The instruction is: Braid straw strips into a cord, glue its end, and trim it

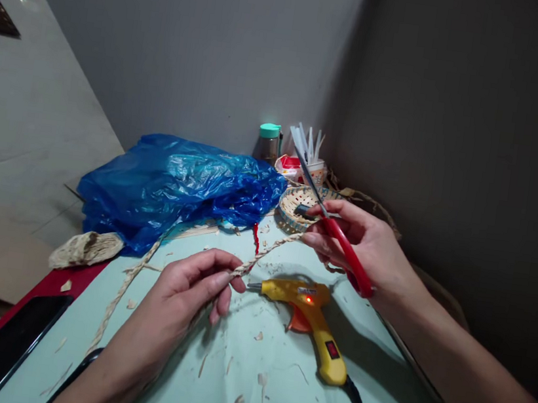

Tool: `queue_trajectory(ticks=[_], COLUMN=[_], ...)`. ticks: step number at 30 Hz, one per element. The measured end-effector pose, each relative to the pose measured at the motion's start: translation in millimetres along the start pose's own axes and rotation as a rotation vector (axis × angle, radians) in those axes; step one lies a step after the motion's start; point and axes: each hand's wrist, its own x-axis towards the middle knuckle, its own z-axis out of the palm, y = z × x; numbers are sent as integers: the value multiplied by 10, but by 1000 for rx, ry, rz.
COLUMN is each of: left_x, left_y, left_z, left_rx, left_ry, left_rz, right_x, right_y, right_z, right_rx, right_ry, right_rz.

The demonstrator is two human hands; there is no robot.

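My left hand (190, 290) pinches a braided straw cord (262, 257) between thumb and fingers above the pale green table. The cord stretches up and right to my right hand (367, 244), whose fingers also touch its far end. That hand is closed on red-handled scissors (342, 244), blades pointing up and left toward the wall. A yellow glue gun (311, 313) lies on the table just beyond my left fingertips, its red light on, nozzle pointing left.
A crumpled blue plastic bag (176, 186) fills the back left. A small woven basket (301, 202), a green-lidded jar (267, 142) and a cup of sticks (311, 161) stand by the wall. More braid (121, 291), straw scraps and a black phone (2, 348) lie at left.
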Motion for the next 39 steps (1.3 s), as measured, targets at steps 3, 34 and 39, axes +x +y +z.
queue_trajectory(ticks=[3, 34, 39], left_x=[33, 30, 83], left_y=[-26, 39, -2], left_z=[-16, -106, -132], left_rx=[14, 477, 661], left_ry=[72, 438, 411], left_rz=[69, 447, 449], right_x=[-16, -152, -146], right_y=[-18, 120, 91], right_z=[19, 60, 99], right_rx=[-41, -590, -432], right_ry=[-24, -62, -21], right_rz=[5, -408, -353])
